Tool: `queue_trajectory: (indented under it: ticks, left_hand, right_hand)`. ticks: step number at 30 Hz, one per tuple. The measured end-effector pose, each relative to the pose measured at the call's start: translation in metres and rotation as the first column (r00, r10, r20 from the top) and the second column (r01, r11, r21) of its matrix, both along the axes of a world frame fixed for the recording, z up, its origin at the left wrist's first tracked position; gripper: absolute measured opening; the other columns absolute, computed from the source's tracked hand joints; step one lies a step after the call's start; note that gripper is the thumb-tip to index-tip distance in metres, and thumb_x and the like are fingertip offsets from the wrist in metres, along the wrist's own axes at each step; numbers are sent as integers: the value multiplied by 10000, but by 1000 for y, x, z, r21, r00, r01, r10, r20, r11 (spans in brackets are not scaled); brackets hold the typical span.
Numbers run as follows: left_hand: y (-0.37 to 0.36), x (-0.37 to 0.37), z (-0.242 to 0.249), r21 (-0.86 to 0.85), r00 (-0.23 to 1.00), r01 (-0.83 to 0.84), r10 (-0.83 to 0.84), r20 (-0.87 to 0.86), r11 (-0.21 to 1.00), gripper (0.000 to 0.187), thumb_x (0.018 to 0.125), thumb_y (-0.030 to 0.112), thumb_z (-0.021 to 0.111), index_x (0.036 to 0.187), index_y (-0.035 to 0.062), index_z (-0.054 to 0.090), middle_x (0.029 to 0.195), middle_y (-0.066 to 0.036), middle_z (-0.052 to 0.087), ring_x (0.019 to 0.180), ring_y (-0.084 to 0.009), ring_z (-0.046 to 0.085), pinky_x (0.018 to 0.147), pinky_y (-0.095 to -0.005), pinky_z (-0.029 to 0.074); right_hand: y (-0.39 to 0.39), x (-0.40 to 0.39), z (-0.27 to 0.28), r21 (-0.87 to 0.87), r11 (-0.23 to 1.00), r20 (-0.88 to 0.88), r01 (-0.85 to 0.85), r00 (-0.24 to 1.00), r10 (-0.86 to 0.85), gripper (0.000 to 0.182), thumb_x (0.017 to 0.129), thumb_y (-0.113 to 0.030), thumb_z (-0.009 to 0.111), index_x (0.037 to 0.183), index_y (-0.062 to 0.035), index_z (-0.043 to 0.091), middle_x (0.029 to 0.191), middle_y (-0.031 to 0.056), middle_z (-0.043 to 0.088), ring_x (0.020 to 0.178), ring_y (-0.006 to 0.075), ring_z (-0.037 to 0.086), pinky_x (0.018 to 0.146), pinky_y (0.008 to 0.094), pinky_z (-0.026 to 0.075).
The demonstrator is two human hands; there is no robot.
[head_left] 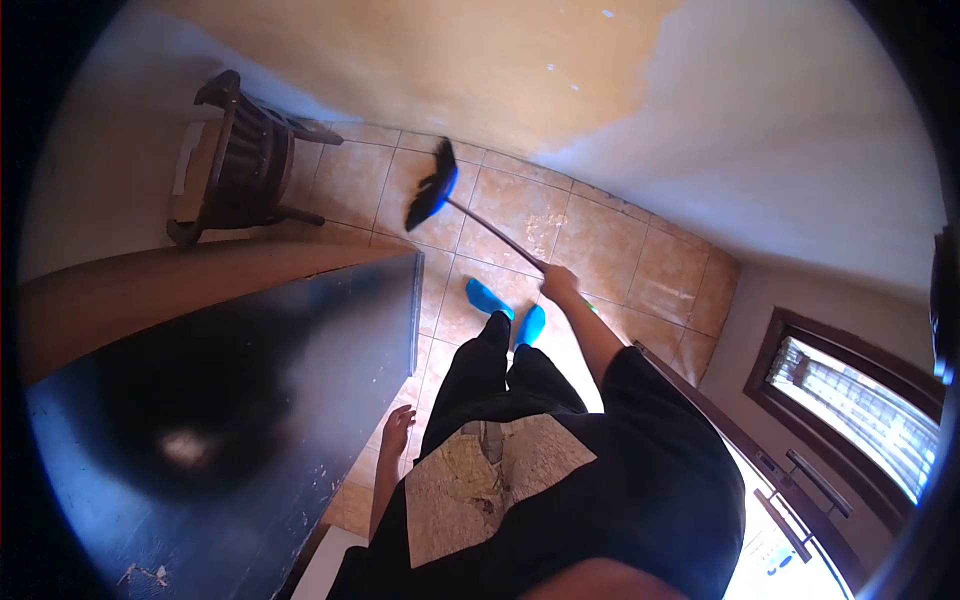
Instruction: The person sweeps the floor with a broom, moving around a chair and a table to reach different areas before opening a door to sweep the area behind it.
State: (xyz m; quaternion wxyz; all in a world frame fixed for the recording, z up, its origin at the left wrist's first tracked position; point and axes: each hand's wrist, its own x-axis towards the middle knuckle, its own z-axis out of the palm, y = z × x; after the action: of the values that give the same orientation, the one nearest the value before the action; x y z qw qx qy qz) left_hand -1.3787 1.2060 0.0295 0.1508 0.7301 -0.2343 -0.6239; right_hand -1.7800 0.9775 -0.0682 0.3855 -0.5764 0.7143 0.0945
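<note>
My right hand (560, 283) is wrapped round the dark stick of a broom (495, 231), with that arm stretched forward. The broom's blue head, with black bristles, is tilted over the tiled floor (510, 205) near the base of the wall. My left hand (398, 425) hangs low at my side, holding nothing, its fingers loosely apart. Close to its left stands a large dark panel (370, 310) with a scuffed, shiny surface. My feet in bright blue socks (488, 298) are on the tiles, just below the broom stick.
A dark wooden chair (245, 165) stands against the wall at the upper left, its legs reaching toward the broom head. The painted wall (450, 60) runs across the far side. On the right are a framed window (850, 400) and a bright doorway (770, 545) with a handle.
</note>
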Motion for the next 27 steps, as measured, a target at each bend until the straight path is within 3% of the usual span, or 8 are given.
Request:
queue_trajectory:
  ticks: [5,8,11,13,15,20,23,27]
  left_hand:
    - [35,12,-38,56,997,36,-32,-64,998,340,790,205,465,1042,-20,432,957,-134,510,884,-199,506,752,-288,418]
    - [52,32,-105,-4,917,334,-326,-231,943,329,785,193,458,1035,-19,441,962,-124,514,836,-190,519,721,-283,426]
    - [-15,-26,-45,104,939,343,-342,-30,933,317,785,185,449,1023,-23,450,954,-121,518,830,-188,523,710,-280,432]
    - [-37,-46,-37,47,978,208,-206,-36,977,316,785,186,454,1018,-27,453,930,-122,525,841,-184,520,715,-277,431]
    - [-60,-68,-17,16,967,255,-255,-26,967,319,784,196,462,1021,-18,455,936,-119,523,853,-184,516,724,-277,427]
    - [-60,-90,-17,-42,946,323,-324,-21,945,307,793,200,462,1024,-2,461,929,-115,530,864,-186,512,742,-278,416]
    - [-35,-93,-13,-71,950,306,-309,-39,950,301,795,199,460,1032,13,462,936,-115,531,867,-184,510,746,-274,412]
    - [9,-84,2,-65,957,287,-284,53,956,312,786,201,469,1031,8,462,930,-113,533,866,-176,505,736,-270,411]
  right_hand:
    - [120,-74,22,54,954,-65,293,955,-290,491,670,-106,454,1130,-273,409,871,158,548,810,310,527,667,408,426]
    - [184,-96,59,126,917,-146,379,921,-360,457,702,-111,432,1128,-277,415,857,170,548,792,316,534,682,403,426]
    - [245,-107,93,23,889,-77,458,887,-455,354,738,-133,424,1071,-238,486,815,177,556,753,315,547,665,386,433]
    - [272,-111,132,3,856,-37,517,855,-516,317,740,-144,442,1040,-220,513,787,177,559,728,310,554,642,370,438]
    - [280,-118,159,-13,823,4,568,823,-568,282,743,-155,460,1008,-202,541,758,176,563,702,304,561,619,355,442]
    - [227,-113,128,-185,935,141,302,950,-279,269,774,-193,429,1025,-223,519,793,159,558,720,293,550,612,363,432]
    - [153,-67,68,-65,992,92,112,990,-106,458,694,-96,414,1112,-283,423,821,154,560,731,322,540,617,417,430]
    - [118,-41,9,22,997,17,75,997,-76,449,683,-134,439,1103,-293,436,880,127,559,791,286,546,662,398,438]
